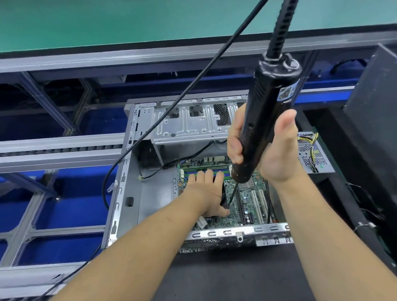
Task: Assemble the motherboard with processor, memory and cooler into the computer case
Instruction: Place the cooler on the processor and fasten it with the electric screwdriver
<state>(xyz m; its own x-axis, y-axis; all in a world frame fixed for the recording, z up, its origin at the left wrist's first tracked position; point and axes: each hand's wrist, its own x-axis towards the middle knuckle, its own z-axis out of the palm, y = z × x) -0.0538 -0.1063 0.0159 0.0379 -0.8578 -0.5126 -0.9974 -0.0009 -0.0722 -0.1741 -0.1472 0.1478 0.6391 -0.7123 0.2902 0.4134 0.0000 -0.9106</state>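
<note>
The computer case [134, 177] lay open on its side on the dark surface [224, 276], with the green motherboard [249, 193] seated flat inside it, towards the right and near end. The memory sticks [205, 170] stood in their slots along the board's far edge. The person's left hand [209, 191] reached into the case and lay over the cooler [224, 198], fingers stretched toward the memory slots and thumb down on the board; most of the cooler was hidden beneath it. The right hand [262, 146] had its grip curled round the black electric screwdriver [263, 123], held nearly upright, its thin bit [232, 192] angled down to a point just beside the left thumb. A black cable [189, 88] ran from the tool's top out across the case. A perforated power supply [314, 152] sat at the right
</note>
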